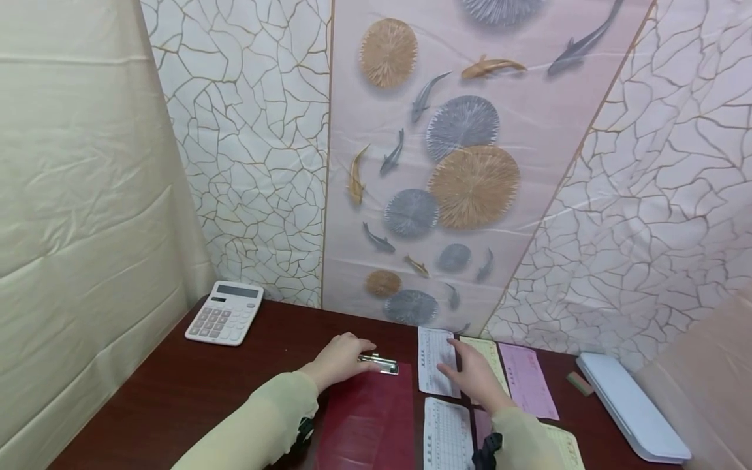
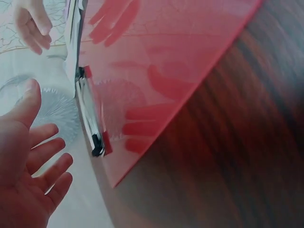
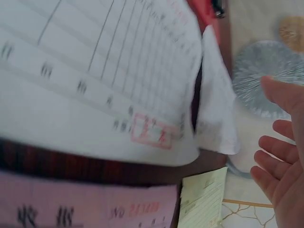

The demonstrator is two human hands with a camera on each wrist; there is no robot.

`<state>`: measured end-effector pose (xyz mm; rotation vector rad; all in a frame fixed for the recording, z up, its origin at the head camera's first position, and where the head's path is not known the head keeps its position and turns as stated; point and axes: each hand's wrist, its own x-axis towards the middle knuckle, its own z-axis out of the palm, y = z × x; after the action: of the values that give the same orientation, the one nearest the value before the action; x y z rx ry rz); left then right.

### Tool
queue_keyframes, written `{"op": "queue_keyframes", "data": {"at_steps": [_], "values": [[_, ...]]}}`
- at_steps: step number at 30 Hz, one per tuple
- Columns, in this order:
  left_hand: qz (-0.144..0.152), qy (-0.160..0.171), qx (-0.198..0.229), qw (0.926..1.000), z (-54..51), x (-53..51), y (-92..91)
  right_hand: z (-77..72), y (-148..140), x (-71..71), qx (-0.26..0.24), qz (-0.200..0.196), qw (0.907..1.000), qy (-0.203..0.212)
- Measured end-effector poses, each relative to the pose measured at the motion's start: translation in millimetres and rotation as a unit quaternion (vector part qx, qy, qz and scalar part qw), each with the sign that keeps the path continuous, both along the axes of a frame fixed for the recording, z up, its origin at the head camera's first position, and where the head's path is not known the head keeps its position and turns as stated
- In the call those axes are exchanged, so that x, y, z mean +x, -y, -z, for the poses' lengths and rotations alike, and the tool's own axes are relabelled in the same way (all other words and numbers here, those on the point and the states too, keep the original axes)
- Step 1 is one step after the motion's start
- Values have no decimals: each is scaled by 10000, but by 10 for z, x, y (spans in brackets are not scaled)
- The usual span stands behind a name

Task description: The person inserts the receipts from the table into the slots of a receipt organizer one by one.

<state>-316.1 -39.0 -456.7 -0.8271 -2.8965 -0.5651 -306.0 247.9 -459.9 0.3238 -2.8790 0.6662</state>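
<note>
A red clipboard [image 1: 367, 421] with a metal clip [image 1: 384, 365] at its far end lies on the dark wooden table. My left hand [image 1: 341, 361] is at the clip's left side; in the left wrist view its fingers [image 2: 52, 152] are spread and apart from the clip, holding nothing. Over a white printed slip [image 1: 433, 356] hovers my right hand [image 1: 477, 377], thumb and fingers parted. The right wrist view shows that hand [image 3: 285, 152] relaxed, with nothing in its fingers. Nearer me lies another white slip [image 1: 445, 431], with a red stamp visible in the right wrist view.
Yellow [image 1: 492, 356] and pink [image 1: 529, 378] slips lie right of the white ones. Farther right are a small green-and-brown block [image 1: 580, 384] and a long pale-blue case [image 1: 634, 408]. A white calculator [image 1: 226, 313] sits at the back left. Patterned cloth [image 1: 264, 163] hangs behind the table.
</note>
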Motion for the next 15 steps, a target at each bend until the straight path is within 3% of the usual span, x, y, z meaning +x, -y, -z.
{"op": "queue_keyframes", "data": {"at_steps": [8, 15], "values": [[241, -113, 47, 9996, 109, -76, -209, 33, -133, -181, 284, 75, 9990, -349], [90, -242, 31, 9997, 201, -165, -234, 50, -122, -382, 429, 54, 9976, -538]]}}
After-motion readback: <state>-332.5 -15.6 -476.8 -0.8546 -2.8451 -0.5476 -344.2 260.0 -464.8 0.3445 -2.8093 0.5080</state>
